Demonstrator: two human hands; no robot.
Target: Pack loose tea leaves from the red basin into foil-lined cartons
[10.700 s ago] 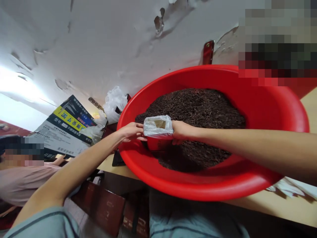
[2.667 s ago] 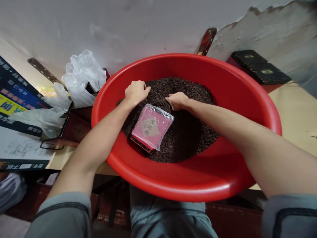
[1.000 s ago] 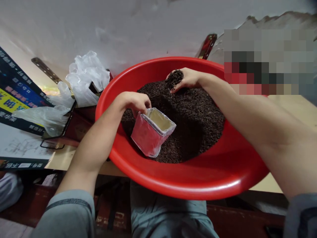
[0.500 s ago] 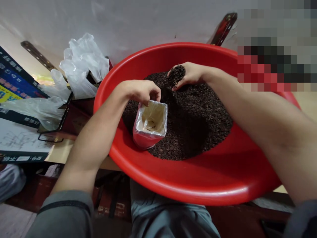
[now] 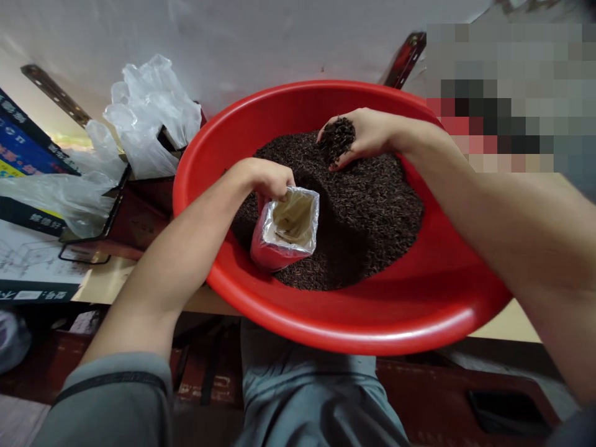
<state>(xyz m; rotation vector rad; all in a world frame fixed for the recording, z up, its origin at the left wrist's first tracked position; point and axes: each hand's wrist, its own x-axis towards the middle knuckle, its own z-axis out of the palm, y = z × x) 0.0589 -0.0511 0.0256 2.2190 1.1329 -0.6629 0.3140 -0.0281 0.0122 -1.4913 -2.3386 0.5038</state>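
A big red basin [image 5: 372, 316] holds a wide heap of dark, dry tea-like leaves [image 5: 372, 205]. My left hand [image 5: 272, 179] grips the rim of a red, foil-lined bag [image 5: 279, 248], which leans with its mouth toward me; a few dark bits lie inside at the bottom. My right hand [image 5: 367, 136] is over the far part of the heap, its fingers curled round a handful of the dark leaves [image 5: 338, 141]. Some of its fingertips are hidden behind the leaves.
Crumpled clear plastic bags [image 5: 151, 118] stick out of dark boxes left of the basin. A printed carton [image 5: 32, 248] stands at the far left. A black phone-like object [image 5: 510, 411] lies on a dark red surface at lower right. The upper right is pixelated.
The bag's mouth has tipped a little more to the right, with my left hand lower on its rim. My right hand, still full of leaves, has shifted slightly right. The view has moved somewhat.
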